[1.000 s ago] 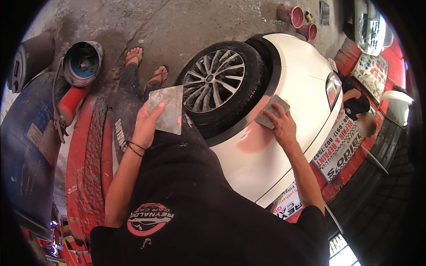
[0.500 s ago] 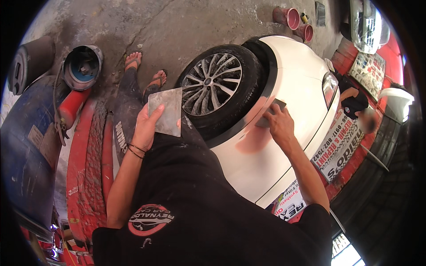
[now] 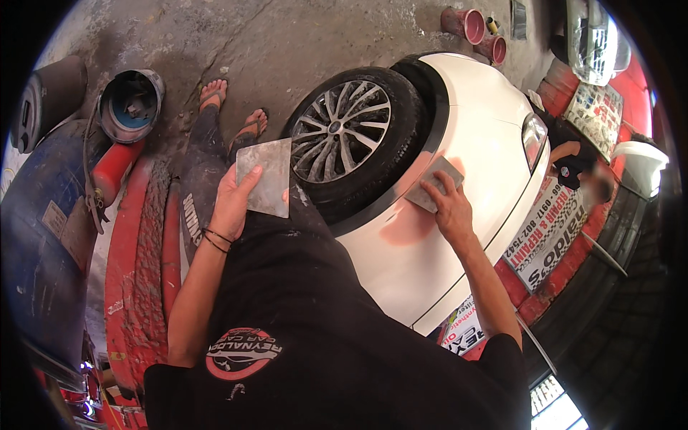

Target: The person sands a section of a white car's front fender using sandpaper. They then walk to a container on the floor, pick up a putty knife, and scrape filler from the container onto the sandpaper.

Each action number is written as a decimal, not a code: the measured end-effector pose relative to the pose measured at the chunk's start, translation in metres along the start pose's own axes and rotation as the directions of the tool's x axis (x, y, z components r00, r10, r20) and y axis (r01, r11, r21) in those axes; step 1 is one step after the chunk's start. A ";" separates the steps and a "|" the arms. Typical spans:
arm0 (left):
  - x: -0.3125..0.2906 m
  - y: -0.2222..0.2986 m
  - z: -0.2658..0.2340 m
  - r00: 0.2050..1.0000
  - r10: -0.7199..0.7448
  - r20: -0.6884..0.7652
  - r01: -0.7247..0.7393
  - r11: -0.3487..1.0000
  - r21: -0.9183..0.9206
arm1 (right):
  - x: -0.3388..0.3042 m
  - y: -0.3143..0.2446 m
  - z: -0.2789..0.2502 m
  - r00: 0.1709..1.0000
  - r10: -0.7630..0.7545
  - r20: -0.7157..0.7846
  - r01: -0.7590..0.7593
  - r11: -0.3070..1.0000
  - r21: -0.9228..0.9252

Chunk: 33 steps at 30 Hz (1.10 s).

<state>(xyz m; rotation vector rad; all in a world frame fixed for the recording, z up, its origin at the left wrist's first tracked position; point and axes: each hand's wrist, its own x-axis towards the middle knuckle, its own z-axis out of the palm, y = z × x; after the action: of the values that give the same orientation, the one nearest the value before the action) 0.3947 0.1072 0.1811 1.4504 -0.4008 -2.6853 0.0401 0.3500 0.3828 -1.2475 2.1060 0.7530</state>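
Observation:
My left hand [image 3: 231,206] grips a flat, grey metal putty plate [image 3: 269,175] by its near edge, thumb on top, above my lap. My right hand [image 3: 450,210] has its fingers on a smaller flat, grey putty spreader [image 3: 434,185], which lies against the white car fender [image 3: 494,129] beside the wheel arch. Dull pinkish filler [image 3: 407,223] covers the fender around and below the spreader. To the left of this patch is the car wheel [image 3: 340,129], with silver spokes and a black tyre.
On my left stand a blue drum [image 3: 43,236], a red bumper-like panel [image 3: 132,287] and an open bucket [image 3: 131,107]. Red pots [image 3: 469,26] sit on the concrete floor ahead. Another person [image 3: 575,161] is beyond the car at right, near a printed banner [image 3: 545,229].
The spreader in my right hand has tilted, so more of its flat face shows against the fender. My left hand and the plate have barely moved.

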 end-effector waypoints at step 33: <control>0.004 -0.005 -0.001 1.000 -0.011 0.008 0.011 1.000 0.022 | 0.003 0.005 0.006 0.999 -0.034 -0.018 0.034 0.999 -0.015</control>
<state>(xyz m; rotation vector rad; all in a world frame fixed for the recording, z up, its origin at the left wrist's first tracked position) 0.3942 0.1115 0.1762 1.4524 -0.4255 -2.7043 0.0359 0.3542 0.3776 -1.2999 2.0923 0.7463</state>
